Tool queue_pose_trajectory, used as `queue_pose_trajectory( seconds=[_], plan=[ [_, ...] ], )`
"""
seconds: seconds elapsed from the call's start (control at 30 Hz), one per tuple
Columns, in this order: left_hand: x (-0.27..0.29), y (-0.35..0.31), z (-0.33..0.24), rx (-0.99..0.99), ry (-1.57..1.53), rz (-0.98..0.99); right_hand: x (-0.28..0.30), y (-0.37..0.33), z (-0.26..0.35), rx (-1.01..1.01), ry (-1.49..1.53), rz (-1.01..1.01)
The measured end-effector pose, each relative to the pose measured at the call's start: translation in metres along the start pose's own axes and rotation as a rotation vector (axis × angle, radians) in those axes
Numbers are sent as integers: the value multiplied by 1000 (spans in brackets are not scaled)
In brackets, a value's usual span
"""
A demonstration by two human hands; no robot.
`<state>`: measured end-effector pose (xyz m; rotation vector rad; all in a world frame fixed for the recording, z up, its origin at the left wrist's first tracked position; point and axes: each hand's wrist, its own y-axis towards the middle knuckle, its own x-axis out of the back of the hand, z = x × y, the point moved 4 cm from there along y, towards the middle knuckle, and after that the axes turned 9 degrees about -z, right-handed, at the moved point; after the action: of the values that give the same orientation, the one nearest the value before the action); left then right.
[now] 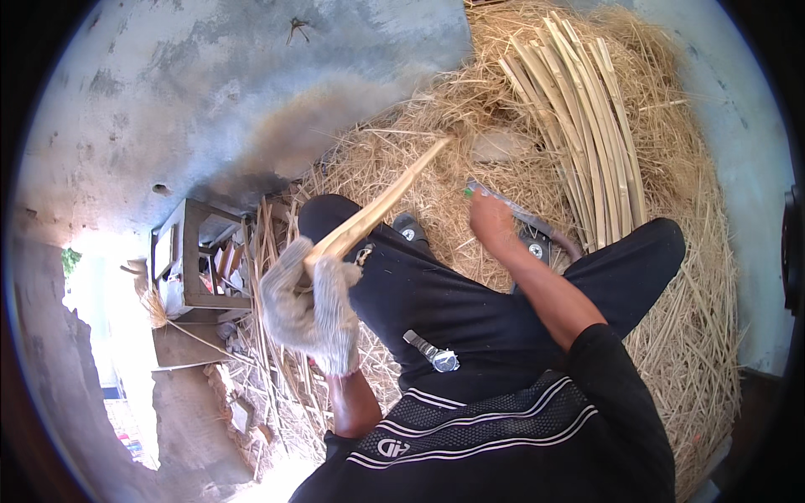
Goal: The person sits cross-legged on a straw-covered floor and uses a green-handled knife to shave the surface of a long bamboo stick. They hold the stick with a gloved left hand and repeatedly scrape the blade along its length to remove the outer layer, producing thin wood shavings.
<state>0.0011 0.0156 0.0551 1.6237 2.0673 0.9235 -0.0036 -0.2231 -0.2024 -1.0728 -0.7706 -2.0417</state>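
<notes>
My left hand, in a pale knitted work glove, is closed round the lower end of a split strip of yellowish wood, perhaps bamboo. The strip slants up and away to the right, its far end narrowing. My bare right hand is closed on a knife with a long curved handle. Its pale blade shows beside the fingers, and the brown handle runs behind my wrist toward my right knee. A bit of green shows at the fingertips. The strip and the knife are apart.
Shavings cover the floor around my crossed legs. A bundle of long pale strips lies at the far right. A wristwatch rests on my lap. A wooden stand holding odds and ends is on the left, near the wall.
</notes>
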Motion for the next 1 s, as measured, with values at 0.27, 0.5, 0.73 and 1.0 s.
queue_pose_trajectory(
  seconds=[0.27,0.5,0.73,1.0],
  plan=[
    [-6,-1,-18,37,-33,30,158,-39,100,118,750,122],
    [-15,1,-27,38,42,136,199,-65,159,400,728,-121],
    [-27,-14,12,190,72,192,135,-50,134,306,411,-150],
    [-5,-9,-11,52,-85,27,107,-20,49,-31,379,-24]
  ],
)
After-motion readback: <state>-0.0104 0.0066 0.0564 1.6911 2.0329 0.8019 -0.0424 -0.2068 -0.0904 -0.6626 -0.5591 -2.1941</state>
